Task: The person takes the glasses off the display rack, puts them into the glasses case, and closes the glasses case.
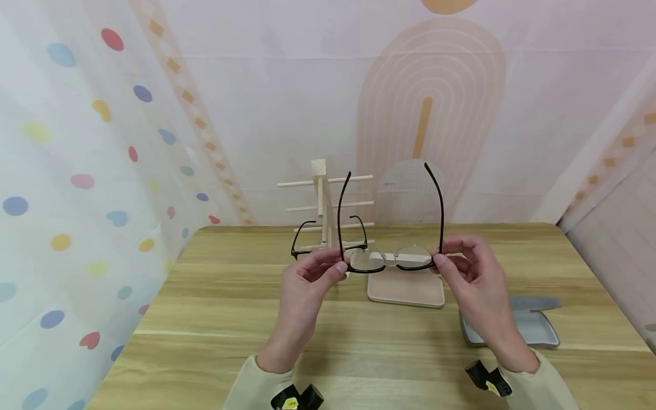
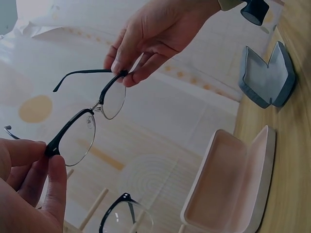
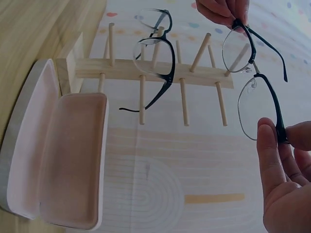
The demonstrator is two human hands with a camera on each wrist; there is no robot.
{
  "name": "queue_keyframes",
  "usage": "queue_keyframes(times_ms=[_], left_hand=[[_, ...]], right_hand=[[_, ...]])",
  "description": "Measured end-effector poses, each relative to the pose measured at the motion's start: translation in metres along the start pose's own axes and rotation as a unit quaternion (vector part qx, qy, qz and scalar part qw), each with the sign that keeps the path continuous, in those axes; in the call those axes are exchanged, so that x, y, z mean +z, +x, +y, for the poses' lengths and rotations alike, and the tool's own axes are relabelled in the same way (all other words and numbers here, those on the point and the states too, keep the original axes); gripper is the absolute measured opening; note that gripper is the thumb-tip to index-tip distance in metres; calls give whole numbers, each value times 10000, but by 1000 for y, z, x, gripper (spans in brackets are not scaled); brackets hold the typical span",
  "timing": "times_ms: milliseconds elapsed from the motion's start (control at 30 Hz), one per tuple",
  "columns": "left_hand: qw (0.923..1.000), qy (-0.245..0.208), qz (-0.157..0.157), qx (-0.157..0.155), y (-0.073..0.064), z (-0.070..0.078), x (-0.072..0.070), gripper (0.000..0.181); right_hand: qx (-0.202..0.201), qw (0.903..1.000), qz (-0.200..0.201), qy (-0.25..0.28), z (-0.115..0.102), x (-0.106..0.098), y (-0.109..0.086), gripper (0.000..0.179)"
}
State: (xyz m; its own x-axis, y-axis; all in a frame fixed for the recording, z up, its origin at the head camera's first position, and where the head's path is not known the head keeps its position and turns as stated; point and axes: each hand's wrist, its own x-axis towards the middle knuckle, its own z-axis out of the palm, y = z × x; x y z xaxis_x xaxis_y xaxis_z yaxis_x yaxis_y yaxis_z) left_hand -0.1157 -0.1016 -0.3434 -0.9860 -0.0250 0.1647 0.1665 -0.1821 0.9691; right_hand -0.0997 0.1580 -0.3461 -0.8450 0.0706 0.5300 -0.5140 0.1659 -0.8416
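Note:
Both hands hold a pair of black half-rim eyeglasses [image 1: 376, 270] up over the table. My left hand [image 1: 310, 285] pinches one end of the frame by its hinge between thumb and fingers. At the opposite end, my right hand [image 1: 474, 279] pinches the other hinge corner. The temples are unfolded and point up and away in the head view, with the lenses toward me. Behind them, a second pair of black-framed glasses [image 3: 173, 58] hangs on the pegs of a wooden display stand [image 3: 121, 69].
A pink-lined glasses case [image 1: 405, 290] lies open near the stand. Beside my right forearm, a grey glasses case [image 1: 535, 327] also lies open on the wooden table [image 1: 205, 319]. A patterned curtain [image 1: 287, 102] hangs behind the table.

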Motion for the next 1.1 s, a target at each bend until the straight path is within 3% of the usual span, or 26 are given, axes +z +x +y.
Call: queue_keyframes(times_ms=[333,700,1100], left_hand=[[9998,-145,-39,-117,-2,-12,2,26],[9996,-225,-54,-177,-3,-17,4,24],[9994,-231,-84,-239,-6,-18,6,23]], right_hand=[[42,9997,40,242,6,-3,-10,22],[7,9988,51,-490,7,-6,-16,20],[-330,9973,10,-651,10,-7,-18,21]])
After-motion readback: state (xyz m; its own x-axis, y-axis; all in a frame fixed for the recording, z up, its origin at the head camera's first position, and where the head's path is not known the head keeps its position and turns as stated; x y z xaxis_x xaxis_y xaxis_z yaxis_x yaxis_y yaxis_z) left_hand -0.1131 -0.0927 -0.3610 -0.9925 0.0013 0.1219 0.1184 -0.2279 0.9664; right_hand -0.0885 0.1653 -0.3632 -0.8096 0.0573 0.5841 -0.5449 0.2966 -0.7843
